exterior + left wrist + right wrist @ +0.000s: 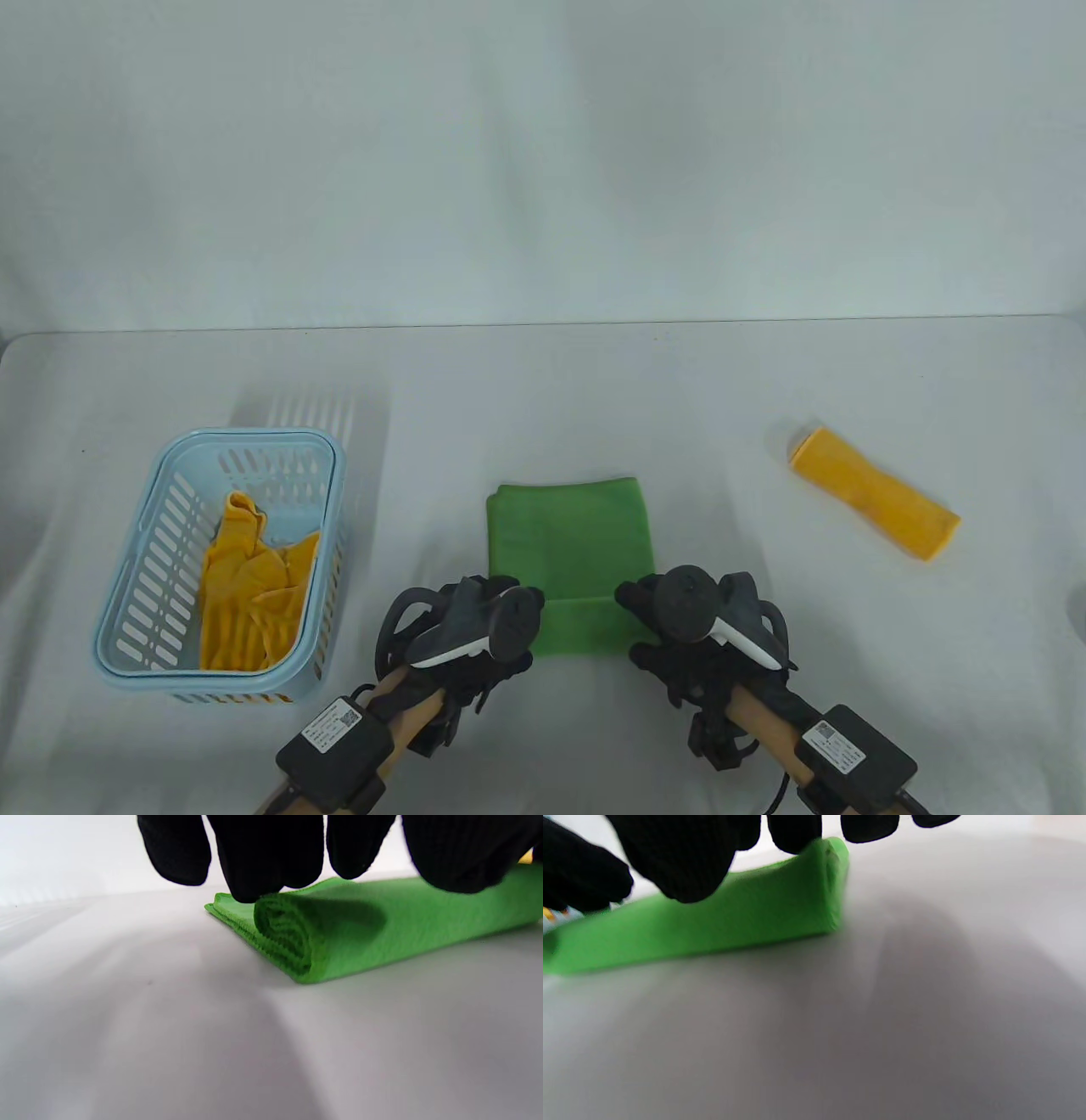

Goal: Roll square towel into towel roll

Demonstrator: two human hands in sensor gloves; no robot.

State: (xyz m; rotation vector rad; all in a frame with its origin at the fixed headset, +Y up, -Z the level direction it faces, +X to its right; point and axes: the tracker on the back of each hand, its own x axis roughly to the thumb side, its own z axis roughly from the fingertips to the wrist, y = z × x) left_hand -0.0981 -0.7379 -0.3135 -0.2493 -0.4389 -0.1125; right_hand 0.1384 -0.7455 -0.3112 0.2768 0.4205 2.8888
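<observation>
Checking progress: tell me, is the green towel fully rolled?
Partly rolled. The green towel has a roll at its near edge, spiral visible in the left wrist view; the far part lies flat.

A plain green towel [567, 543], a yellow towel roll [874, 492], yellow cloths [246, 586] in a pale blue slotted basket [136, 577], black-gloved hands [475, 628], white tabletop [543, 390].

white table [543, 399], faint creases in cover; plain white wall [543, 153] behind; soft, even light.
</observation>
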